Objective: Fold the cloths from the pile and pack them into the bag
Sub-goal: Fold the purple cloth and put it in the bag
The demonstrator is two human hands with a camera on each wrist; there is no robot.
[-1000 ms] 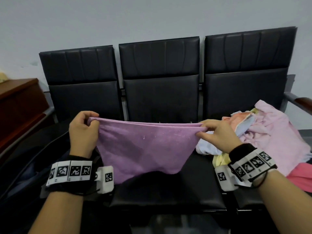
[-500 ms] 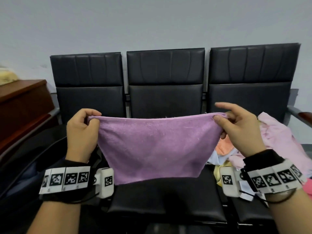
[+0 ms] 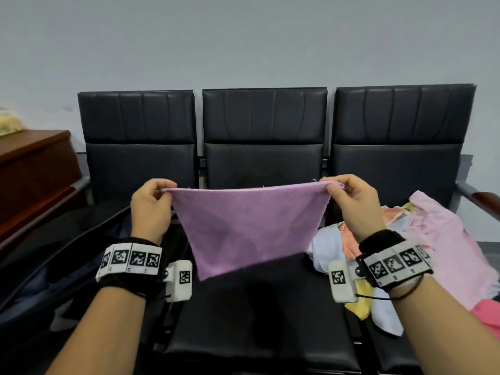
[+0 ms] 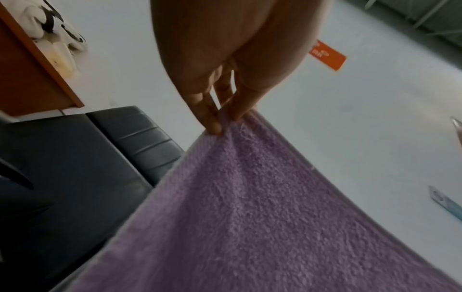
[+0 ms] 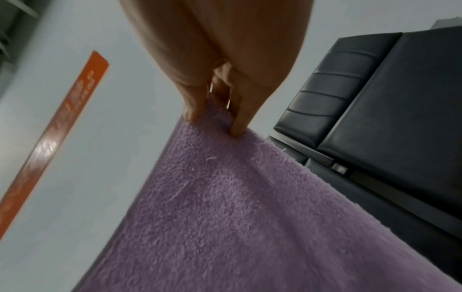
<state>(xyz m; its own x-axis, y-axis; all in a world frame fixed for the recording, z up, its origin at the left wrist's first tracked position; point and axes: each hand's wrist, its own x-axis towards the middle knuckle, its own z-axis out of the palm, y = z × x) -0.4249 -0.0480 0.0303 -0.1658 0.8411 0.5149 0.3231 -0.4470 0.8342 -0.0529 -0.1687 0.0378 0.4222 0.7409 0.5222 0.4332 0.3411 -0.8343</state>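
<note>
A purple terry cloth (image 3: 243,226) hangs stretched in the air above the middle black seat (image 3: 257,315). My left hand (image 3: 159,194) pinches its upper left corner, and my right hand (image 3: 339,189) pinches its upper right corner. The top edge runs taut between them and the lower part tapers to a point at the lower left. In the left wrist view my left hand (image 4: 225,120) nips the cloth (image 4: 250,217) between thumb and fingertips; in the right wrist view my right hand (image 5: 212,116) does the same on the cloth (image 5: 225,207). The pile of cloths (image 3: 433,239) lies on the right seat. A dark bag (image 3: 40,280) sits on the left.
Three black padded seats with backrests (image 3: 263,136) stand against a grey wall. A brown wooden cabinet (image 3: 29,169) is at the far left. A wooden armrest (image 3: 484,198) ends the bench on the right. An orange sign (image 5: 50,142) hangs on the wall.
Both hands have lifted the purple cloth higher and pulled its top edge straight. My right hand moved up from the pile and now pinches the corner with curled fingers.
</note>
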